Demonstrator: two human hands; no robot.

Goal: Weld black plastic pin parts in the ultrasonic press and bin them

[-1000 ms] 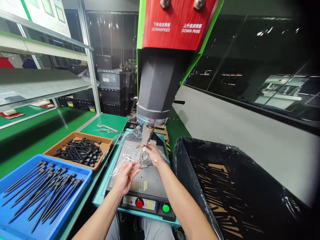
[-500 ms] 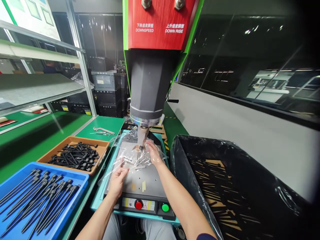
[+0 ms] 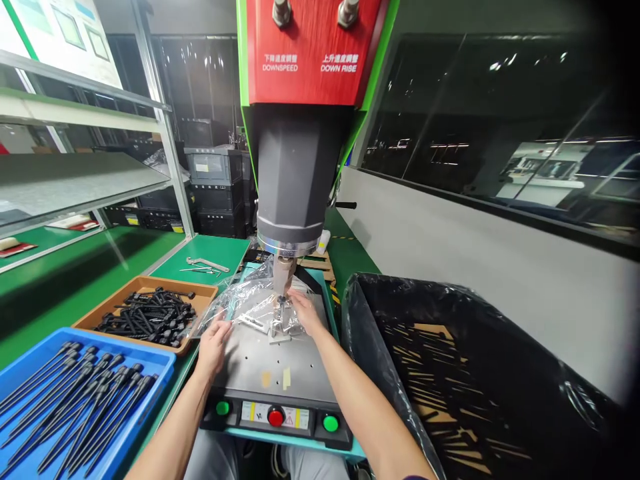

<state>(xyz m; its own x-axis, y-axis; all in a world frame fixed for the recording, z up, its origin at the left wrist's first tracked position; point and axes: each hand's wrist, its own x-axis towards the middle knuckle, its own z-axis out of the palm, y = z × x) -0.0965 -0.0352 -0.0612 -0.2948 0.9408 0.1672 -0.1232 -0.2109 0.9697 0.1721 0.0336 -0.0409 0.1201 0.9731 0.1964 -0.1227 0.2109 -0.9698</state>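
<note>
My left hand [image 3: 214,341] pinches the left edge of a crumpled clear plastic sheet [image 3: 227,303] at the left side of the machine bed. The sheet drapes over a metal fixture [image 3: 280,333] on the grey bed plate [image 3: 260,373]. My right hand [image 3: 306,313] reaches in from the right with fingers stretched out beside the fixture, close under the metal tip [image 3: 283,275] of the press. Its fingertips touch or nearly touch the sheet. A small dark part [image 3: 282,300] shows at the top of the fixture, partly hidden by plastic.
On the left are a blue tray [image 3: 167,373] of long black rods with thick heads and an orange tray [image 3: 206,293] of short black parts. A wrench [image 3: 207,263] lies behind them. Green buttons [image 3: 331,423] flank a red button [image 3: 275,416]. At right stands a black-lined bin [image 3: 360,333].
My left hand has moved left and pulled the plastic sheet's edge with it, uncovering more of the bed plate and fixture. My right hand has shifted slightly downward beside the fixture.
</note>
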